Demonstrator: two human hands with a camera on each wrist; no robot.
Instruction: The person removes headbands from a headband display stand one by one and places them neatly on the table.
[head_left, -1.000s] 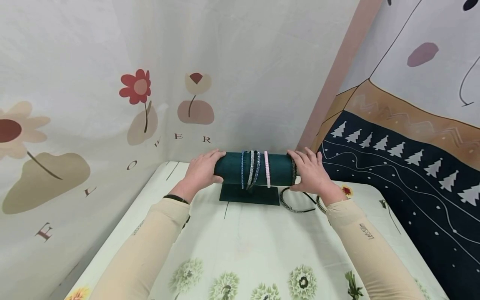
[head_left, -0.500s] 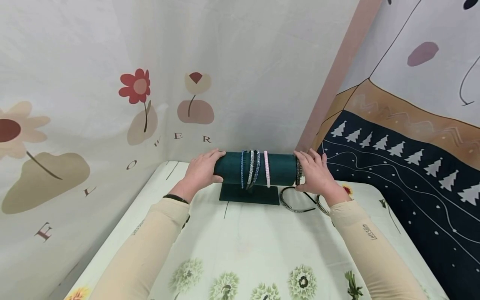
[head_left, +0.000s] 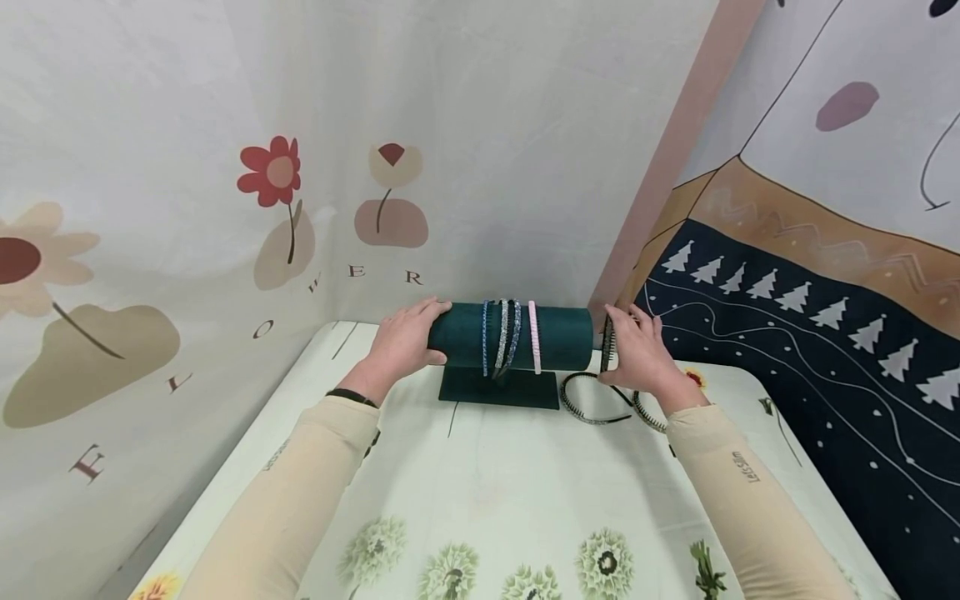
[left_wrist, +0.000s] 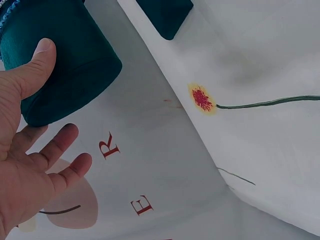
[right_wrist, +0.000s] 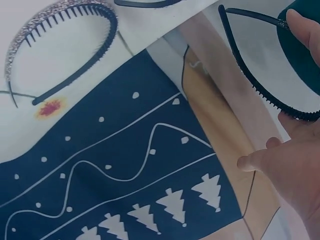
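Now black comb-toothed headband (head_left: 607, 343) sits just off right end of dark-green display roll (head_left: 566, 337); half second ago it hugged that end. Looks detached. Right hand (head_left: 641, 354) pinches it, thumb opposing fingers. Left hand (head_left: 405, 340) grips roll's left end, outer fingers spread. Roll: cylinder, velvety, flat base (head_left: 461, 389). On roll: blue beaded headband (head_left: 485, 342), silver and dark-blue glitter pair (head_left: 514, 335), pink ribbed headband (head_left: 535, 340). Two more toothed headbands (head_left: 594, 422) on desk (head_left: 525, 475).
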